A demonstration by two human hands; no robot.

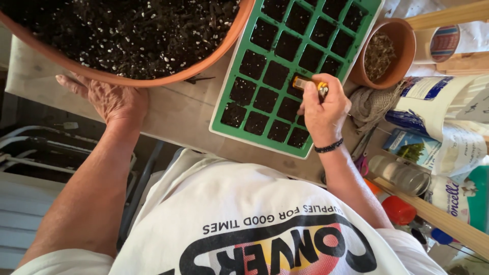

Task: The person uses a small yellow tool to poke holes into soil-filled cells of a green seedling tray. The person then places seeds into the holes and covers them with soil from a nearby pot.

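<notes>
Right hand (324,113) grips a yellow tool (308,84) (lying level, tip left) over the seed tray (228,102).

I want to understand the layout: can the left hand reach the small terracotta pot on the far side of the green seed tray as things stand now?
Probably not easily. The left hand rests at the big soil bowl; the green seed tray and the right hand lie between it and the small pot.

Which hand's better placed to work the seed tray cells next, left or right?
Right, likely. The right hand is over the green seed tray, holding a small yellow tool. The left hand rests by the big soil-filled pot.
</notes>
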